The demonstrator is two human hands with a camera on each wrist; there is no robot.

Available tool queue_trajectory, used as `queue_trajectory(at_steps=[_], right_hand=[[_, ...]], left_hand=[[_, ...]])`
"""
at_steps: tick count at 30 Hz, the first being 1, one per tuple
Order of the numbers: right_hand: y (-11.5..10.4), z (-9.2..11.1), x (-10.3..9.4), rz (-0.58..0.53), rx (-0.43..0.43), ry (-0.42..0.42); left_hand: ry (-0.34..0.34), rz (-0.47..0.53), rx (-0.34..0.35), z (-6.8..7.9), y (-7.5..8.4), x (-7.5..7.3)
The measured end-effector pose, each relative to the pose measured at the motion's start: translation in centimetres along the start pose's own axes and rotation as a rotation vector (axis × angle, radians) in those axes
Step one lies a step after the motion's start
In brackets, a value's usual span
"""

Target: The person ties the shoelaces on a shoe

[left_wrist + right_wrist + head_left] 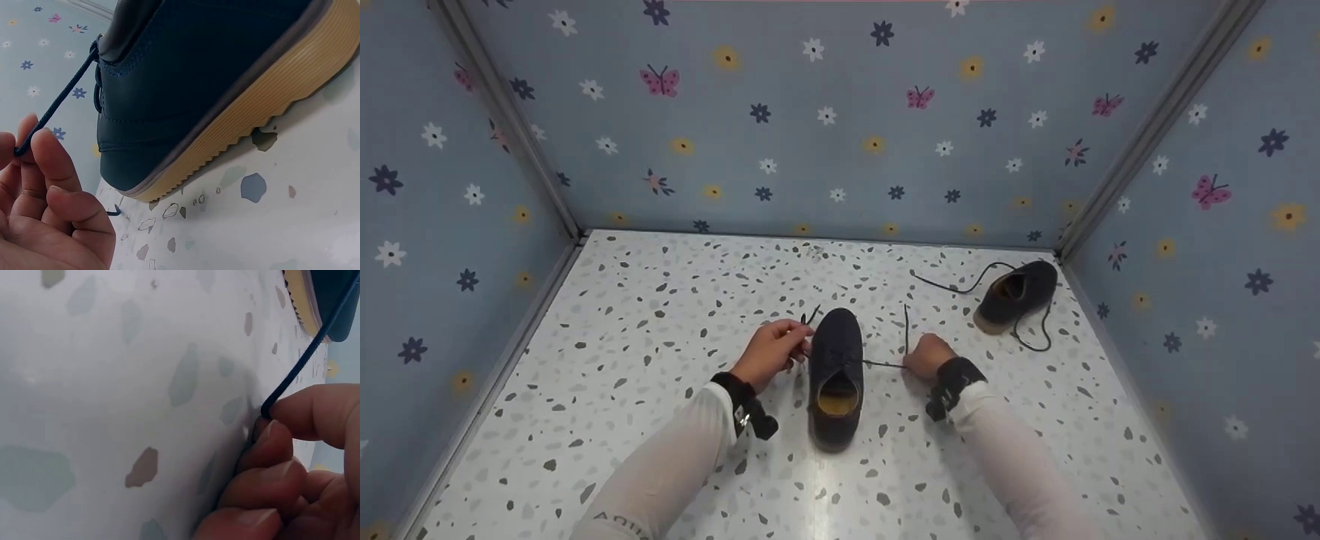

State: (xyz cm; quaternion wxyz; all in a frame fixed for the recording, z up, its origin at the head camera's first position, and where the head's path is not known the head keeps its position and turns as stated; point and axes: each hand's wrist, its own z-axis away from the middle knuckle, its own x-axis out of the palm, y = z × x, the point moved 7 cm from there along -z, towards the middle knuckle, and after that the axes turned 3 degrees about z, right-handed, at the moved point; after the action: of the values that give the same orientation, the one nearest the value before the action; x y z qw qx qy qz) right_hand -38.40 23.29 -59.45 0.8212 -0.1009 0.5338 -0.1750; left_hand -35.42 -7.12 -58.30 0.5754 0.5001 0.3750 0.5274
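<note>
At the left stands a blue-grey wall panel printed with flowers and butterflies [435, 225], meeting the white, grey-speckled tabletop [585, 375] along its left edge. A far panel of matching print [840, 90] closes the far side.

The left arm, in a white sleeve [675, 450] with a black wrist strap [735, 394], enters from the near left. The left hand [772, 351] is just left of the shoe, thumb and fingertips pinching a thin dark-blue cord lace [62, 95]; in the left wrist view this lace runs taut up to the eyelets. Its loose tip projects past the fingers on the far side.

Between the hands, near the middle of the tabletop, sits a dark navy low-cut shoe with a ribbed tan sole and yellowish insole [838, 337], upright, toe to the far side, heel near.

From its right side a second dark lace [883, 364] stretches to the right hand [928, 355], whose curled fingers clamp it; the free end extends to the far side. The two hands are apart.

At the far right rests a matching dark shoe [1027, 289], toe to the far right, its laces trailing loosely left and right. A right panel [1222, 247] bounds that side.
</note>
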Motion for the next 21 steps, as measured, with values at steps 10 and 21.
queue_trajectory(at_steps=[10, 21], right_hand=[[-1.6, -0.2, -3.8, -0.126, -0.145, 0.083], [-3.9, 0.8, -6.6, -0.174, -0.237, 0.135]], left_hand=[[-0.017, 0.039, 0.006, 0.2, 0.1, 0.1], [-0.069, 0.032, 0.029, 0.6, 0.5, 0.2]])
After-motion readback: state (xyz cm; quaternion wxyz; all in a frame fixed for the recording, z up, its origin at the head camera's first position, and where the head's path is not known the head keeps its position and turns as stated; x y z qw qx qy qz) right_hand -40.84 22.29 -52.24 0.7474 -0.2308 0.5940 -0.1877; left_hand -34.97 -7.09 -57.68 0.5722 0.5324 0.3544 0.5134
